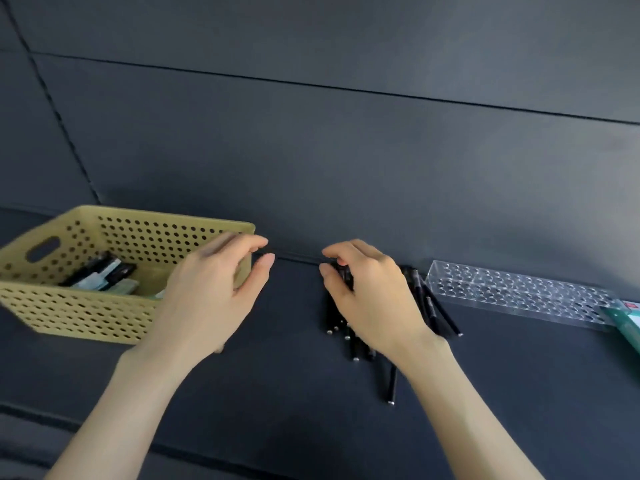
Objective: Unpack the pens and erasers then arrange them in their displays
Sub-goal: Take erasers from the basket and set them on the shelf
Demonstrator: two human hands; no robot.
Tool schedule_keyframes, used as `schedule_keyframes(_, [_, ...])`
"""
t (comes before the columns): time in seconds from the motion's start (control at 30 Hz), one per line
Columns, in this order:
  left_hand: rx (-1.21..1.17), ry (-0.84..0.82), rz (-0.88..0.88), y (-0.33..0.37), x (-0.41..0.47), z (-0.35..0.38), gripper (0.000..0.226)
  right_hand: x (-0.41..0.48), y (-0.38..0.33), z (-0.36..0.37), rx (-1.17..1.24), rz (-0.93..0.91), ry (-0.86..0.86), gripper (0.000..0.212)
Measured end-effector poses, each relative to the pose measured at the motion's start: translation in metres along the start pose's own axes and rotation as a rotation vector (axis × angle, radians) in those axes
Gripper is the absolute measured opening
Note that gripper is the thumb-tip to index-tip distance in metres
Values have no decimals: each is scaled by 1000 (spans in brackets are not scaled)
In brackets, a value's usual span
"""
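Right hand (372, 299) curls over slim black pens (392, 382) heaped on the dark table (277, 393), gripping their upper ends. Left hand (214, 292) hovers loosely open, empty, before a yellow perforated plastic basket (69, 306). Just right of the pens lies a clear holed acrylic display (519, 292).

Basket (86, 306) sits far left, packs (100, 275) inside it, left hand (214, 289) over its right end. Pens (433, 306) lie heaped at centre under the right hand (367, 292), display rack (519, 292) just right of them, a box (627, 323) overlapping the rack's right end
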State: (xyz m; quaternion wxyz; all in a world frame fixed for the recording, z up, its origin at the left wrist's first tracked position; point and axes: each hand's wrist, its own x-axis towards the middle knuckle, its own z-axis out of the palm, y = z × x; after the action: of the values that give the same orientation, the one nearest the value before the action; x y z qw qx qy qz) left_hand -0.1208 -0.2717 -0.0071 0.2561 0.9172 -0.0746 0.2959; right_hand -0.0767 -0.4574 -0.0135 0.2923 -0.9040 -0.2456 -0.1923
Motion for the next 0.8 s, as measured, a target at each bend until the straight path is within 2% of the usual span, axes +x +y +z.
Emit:
schedule_keyframes(0.17, [-9,-62,-20,-66,-18,-54,43,14,-66,48,36,-8,2,25])
schedule_keyframes(0.3, [-31,-75,-27,-111,-20,-76,35,21,-101,80,30,-10,-1,24])
schedule_keyframes(0.57, [-24,-178,9,-177,9,-93,37,64,-134,118,-45,-31,-81,25])
schedule_keyframes(0.8, [64,-620,-65,-227,46,-79,43,114,-125,145,-11,-85,-358,30])
